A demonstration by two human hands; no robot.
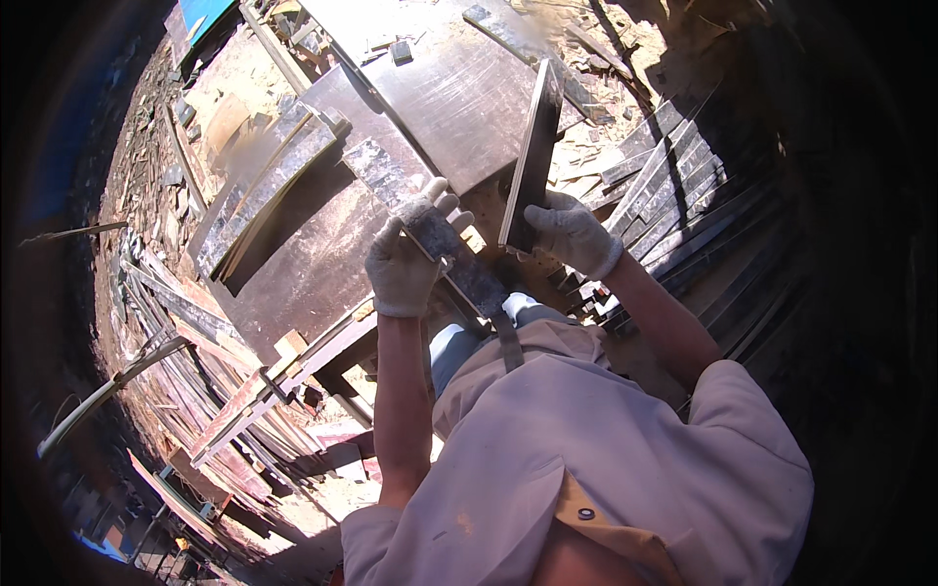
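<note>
Both my hands wear pale work gloves. My left hand is closed around a narrow dark plywood strip, which slants from the worktable toward my waist; its far end is scuffed pale. To the right, my right hand grips the near end of a dark plywood piece. That piece is tilted up on its edge, with light layered edges showing, and I cannot tell whether it is one board or several together. A gap separates the two pieces. Glove fabric and the strip hide part of my left fingers.
A brown sheet-topped worktable lies ahead, bearing a pile of curved boards at left. Long dark strips are stacked at right. Scrap slats fill the ground at left, near a slanting pole.
</note>
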